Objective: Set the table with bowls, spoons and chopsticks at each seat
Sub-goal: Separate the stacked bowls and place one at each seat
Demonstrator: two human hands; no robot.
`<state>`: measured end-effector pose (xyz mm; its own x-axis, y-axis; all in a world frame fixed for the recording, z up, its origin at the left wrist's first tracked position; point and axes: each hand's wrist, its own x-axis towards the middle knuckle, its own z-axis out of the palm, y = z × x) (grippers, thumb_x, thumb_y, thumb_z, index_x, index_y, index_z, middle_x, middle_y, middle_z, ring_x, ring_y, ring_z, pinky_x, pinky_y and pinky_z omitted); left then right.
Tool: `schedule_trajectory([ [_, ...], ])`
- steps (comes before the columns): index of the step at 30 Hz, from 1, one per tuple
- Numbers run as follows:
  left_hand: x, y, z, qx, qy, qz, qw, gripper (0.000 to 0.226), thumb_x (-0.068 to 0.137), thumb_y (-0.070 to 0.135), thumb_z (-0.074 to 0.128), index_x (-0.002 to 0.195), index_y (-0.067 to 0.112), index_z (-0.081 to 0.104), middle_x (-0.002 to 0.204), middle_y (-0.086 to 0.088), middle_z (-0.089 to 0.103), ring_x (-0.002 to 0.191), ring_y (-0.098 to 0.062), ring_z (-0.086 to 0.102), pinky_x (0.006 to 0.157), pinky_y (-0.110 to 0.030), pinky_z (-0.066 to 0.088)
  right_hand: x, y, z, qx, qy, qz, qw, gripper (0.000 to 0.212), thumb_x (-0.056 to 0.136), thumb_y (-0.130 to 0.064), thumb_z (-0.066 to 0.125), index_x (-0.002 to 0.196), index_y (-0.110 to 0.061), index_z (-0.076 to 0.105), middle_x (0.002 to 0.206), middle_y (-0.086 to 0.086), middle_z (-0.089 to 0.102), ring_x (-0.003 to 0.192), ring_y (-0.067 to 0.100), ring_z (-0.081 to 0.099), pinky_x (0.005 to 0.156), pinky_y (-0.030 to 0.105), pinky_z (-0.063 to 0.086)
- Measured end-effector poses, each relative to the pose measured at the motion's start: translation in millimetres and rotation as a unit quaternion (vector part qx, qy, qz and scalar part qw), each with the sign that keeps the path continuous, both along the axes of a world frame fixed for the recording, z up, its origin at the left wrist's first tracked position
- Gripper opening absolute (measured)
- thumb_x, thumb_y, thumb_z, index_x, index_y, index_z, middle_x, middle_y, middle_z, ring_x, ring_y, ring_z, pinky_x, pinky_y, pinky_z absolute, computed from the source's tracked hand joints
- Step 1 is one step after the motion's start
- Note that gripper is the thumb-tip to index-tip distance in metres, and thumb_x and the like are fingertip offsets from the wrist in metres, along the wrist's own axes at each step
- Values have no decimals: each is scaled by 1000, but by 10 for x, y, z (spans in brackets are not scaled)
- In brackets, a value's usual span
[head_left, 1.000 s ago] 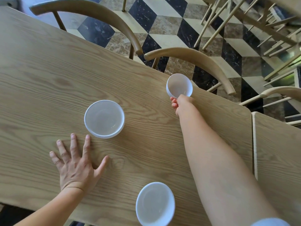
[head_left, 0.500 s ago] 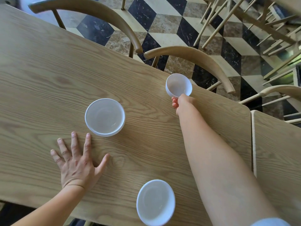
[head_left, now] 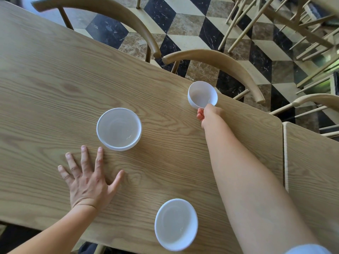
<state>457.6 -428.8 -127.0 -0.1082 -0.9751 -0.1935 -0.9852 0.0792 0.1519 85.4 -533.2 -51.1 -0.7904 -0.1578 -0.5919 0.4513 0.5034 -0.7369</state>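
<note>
Bowl point(head_left: 202, 94) at the far edge of the wooden table point(head_left: 45, 79), just in front of a curved-back chair point(head_left: 220, 65), is gripped at its near rim by the right hand point(head_left: 209, 114), the arm stretched straight across the top. Flat on the wood lies the left hand point(head_left: 88, 178), fingers spread and holding nothing, just beside a second bowl point(head_left: 119, 128). A third bowl point(head_left: 176, 223) sits at the near edge between the two arms.

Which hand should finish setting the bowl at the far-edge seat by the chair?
Right. The right hand pinches the near rim of the far bowl, at the table edge before the chair. The left hand lies flat on the table near the middle bowl, holding nothing.
</note>
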Motion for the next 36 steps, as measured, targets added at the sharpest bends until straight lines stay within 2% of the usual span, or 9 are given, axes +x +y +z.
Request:
schedule_trajectory([
  [4,0,1,8,-3,4,0,1000,103,73,85,33,156,24,28,166,-17,12,150,-48,-5,116,-64,-7,53,89,89,8,25,-5,1000,31,88,-6,40,61,-5,54,38,2,57,26,10,47,41,22,43],
  [8,-9,-6,46,6,7,3,1000,103,73,86,30,157,25,26,166,-16,10,150,-47,-8,116,-64,-9,379,246,252,11,16,28,999,27,91,-12,43,69,-3,56,55,8,62,32,12,47,34,19,36],
  [11,-8,-9,53,10,8,6,1000,102,74,85,30,157,26,24,167,-15,8,150,-47,-9,117,-65,-7,865,414,302,-14,-33,144,989,22,91,-18,47,74,-5,53,60,11,61,36,15,44,33,19,28],
  [14,-14,-9,42,6,10,6,1000,102,74,86,32,157,26,26,167,-15,10,150,-47,-8,117,-67,-5,1345,604,323,-12,-91,286,954,35,94,-41,50,86,-7,51,62,10,57,37,14,40,35,19,23],
  [18,3,-10,2,0,11,-1,1000,102,75,87,32,157,26,27,166,-16,12,150,-48,-8,117,-68,-3,1812,662,276,18,-48,388,920,48,85,-60,56,88,-12,52,60,6,62,33,13,42,33,17,26],
  [26,35,-9,-102,-26,35,-7,999,101,77,88,31,156,25,27,166,-17,15,150,-48,-9,117,-68,-5,2080,456,156,114,174,428,879,11,86,-24,52,81,-15,50,62,7,72,53,20,59,54,33,50],
  [30,30,-12,-112,-34,48,-9,998,100,76,87,35,155,25,30,165,-18,17,150,-49,-7,116,-69,-3,2095,462,175,113,229,445,858,9,86,-20,46,79,-16,42,84,17,70,74,32,68,66,44,58],
  [33,27,-13,-102,-33,45,-7,998,100,76,88,33,155,26,29,166,-16,16,151,-48,-8,117,-68,-4,2110,522,192,68,225,425,874,15,88,-17,45,74,-18,38,78,18,68,46,17,66,36,23,44],
  [36,24,0,-92,-33,41,-3,999,99,77,88,31,155,28,28,166,-15,16,151,-47,-9,117,-66,-7,2120,648,228,11,217,400,890,19,86,-13,46,71,-18,36,66,12,64,41,17,66,33,20,34],
])
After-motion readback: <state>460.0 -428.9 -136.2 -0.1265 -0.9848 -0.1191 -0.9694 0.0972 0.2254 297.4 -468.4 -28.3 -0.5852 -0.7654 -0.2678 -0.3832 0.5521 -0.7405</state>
